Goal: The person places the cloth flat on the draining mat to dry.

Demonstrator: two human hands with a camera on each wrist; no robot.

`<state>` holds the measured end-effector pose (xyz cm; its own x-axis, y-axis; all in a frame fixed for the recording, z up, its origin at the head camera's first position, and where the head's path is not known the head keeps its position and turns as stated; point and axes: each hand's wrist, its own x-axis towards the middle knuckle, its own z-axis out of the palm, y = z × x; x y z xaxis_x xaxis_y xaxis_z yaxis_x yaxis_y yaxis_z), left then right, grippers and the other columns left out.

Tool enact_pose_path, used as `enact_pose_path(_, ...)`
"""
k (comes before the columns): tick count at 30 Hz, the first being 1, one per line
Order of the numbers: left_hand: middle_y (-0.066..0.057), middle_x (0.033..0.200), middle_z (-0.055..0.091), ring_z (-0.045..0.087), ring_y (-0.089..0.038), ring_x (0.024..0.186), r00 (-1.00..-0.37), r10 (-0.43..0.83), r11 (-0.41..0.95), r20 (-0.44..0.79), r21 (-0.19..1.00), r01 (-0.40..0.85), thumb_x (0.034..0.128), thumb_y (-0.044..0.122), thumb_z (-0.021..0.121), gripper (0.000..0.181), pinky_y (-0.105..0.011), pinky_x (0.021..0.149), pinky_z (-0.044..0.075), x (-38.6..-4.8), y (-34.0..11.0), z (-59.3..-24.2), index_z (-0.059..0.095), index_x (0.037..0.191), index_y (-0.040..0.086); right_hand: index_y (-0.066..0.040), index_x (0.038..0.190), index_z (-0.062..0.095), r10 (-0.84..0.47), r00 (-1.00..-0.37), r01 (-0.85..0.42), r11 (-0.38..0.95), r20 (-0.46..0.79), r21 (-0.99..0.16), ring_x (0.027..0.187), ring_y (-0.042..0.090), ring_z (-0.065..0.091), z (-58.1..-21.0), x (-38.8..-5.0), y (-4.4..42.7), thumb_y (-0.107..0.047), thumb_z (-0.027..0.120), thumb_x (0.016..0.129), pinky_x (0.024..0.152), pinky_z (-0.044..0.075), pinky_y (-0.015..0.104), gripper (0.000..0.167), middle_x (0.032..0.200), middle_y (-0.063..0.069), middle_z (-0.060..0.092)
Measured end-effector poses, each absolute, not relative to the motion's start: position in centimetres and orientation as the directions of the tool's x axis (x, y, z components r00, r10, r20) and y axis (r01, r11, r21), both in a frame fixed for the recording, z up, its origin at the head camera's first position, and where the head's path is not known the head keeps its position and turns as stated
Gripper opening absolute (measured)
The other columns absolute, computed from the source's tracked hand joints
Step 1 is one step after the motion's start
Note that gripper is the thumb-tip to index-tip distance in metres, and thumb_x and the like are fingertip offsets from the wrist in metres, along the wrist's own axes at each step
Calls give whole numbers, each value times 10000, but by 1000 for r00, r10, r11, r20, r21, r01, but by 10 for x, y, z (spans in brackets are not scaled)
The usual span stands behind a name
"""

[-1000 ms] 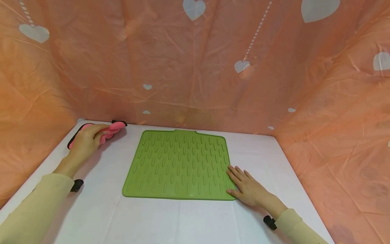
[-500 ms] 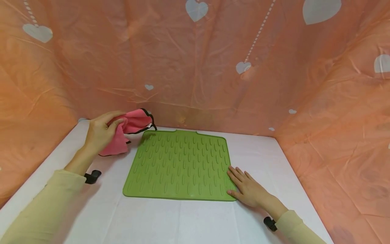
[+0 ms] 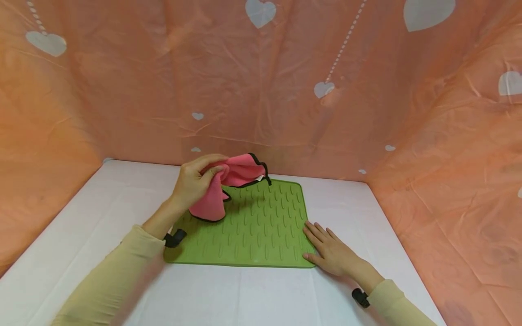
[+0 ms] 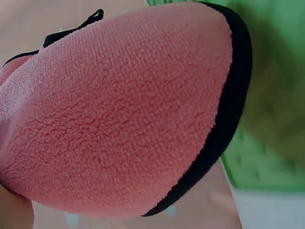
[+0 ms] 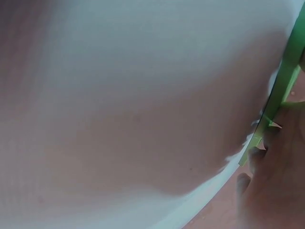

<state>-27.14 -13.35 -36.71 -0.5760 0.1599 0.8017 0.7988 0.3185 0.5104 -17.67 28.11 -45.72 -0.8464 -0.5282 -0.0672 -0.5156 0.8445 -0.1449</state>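
In the head view, I see the left hand (image 3: 193,181) pinching a pink fleecy cloth (image 3: 209,203) between thumb and fingers; the cloth has just come across from the table's far left corner and hangs over the green drying mat (image 3: 261,240), seemingly clear of its surface. I judge that this brings cloth and mat together without contact yet. The right hand (image 3: 332,253) lies with straight fingers on the mat's right edge, as it did a second ago, perhaps steadying it. The mat looks like silicone, round-cornered, with rows of slim raised ridges, on a white-covered table (image 3: 261,299) before a creased orange curtain (image 3: 228,90). In the left wrist view, I make out the cloth's nubbly pile and curved black binding (image 4: 236,86). In the right wrist view, I find blurred fingers beside the mat's thin rim.
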Motion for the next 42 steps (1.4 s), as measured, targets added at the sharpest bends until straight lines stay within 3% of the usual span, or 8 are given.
enact_pose_path(8,-50,1242,737,690,-241,1178,-651,400,364,646,540,759,968,93,727,264,-414,956,574,-270,-94,-395,759,1228,130,-2,1614,315,-532,-844,-519,842,-69,-145,1549,415,239,-458,-178,281,-513,507,1068,1222,227,624,773,1701,173,237)
enact_pose_path(17,-16,1232,737,687,-206,1176,-667,560,423,492,522,741,981,131,724,261,-369,947,579,-277,-92,-419,752,1241,139,6,1610,318,-529,-846,-516,844,-69,-144,1546,420,241,-458,-177,283,-500,516,1068,1219,231,630,768,1699,181,239)
enact_pose_path(27,-88,1377,672,608,-322,1305,-716,630,576,301,437,691,1020,244,687,383,-493,1076,496,-284,-101,-428,675,1380,114,5,1612,314,-531,-844,-517,843,-74,-147,1549,414,238,-459,-178,284,-511,509,1069,1220,228,628,774,1702,175,234)
enact_pose_path(34,-122,1335,687,631,-342,1262,-744,621,625,247,416,660,1053,236,640,362,-521,1065,496,-292,-113,-440,668,1370,64,1,1614,312,-529,-845,-514,844,-77,-152,1550,415,236,-459,-177,283,-517,506,1067,1220,226,630,778,1703,173,231)
enact_pose_path(42,-148,1407,636,580,-366,1325,-752,614,643,241,401,653,1069,257,607,391,-545,1101,459,-291,-119,-438,634,1414,75,6,1607,328,-531,-843,-517,843,-83,-145,1549,420,235,-456,-179,283,-511,535,1058,1220,211,643,782,1696,177,249)
